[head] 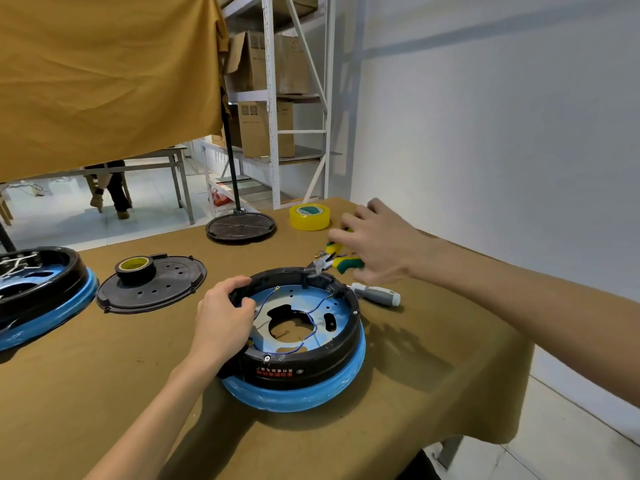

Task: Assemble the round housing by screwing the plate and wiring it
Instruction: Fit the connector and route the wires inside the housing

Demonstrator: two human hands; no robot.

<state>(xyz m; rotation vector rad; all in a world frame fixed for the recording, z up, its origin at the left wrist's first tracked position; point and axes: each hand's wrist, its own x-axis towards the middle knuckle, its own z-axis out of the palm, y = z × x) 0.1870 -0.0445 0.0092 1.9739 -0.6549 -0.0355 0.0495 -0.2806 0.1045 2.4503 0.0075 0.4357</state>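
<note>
The round housing (311, 370), black with a blue wrapped ring below, sits mid-table. Inside it lies a blue-filmed metal plate (337, 304) with thin blue wires (313, 327) running across it. My left hand (223, 315) grips the housing's left rim, fingers curled over the edge. My right hand (377, 240) holds yellow-green handled pliers (341, 262) just above the far right rim, jaws pointing at the rim. A grey screwdriver (377, 294) lies on the table against the housing's right side.
A black perforated cover (173, 284) with a black tape roll (135, 270) on it lies to the left. A second housing (38, 296) sits at the far left edge. Yellow tape (309, 216) and a round stand base (240, 226) are behind. The table's edge drops off at right.
</note>
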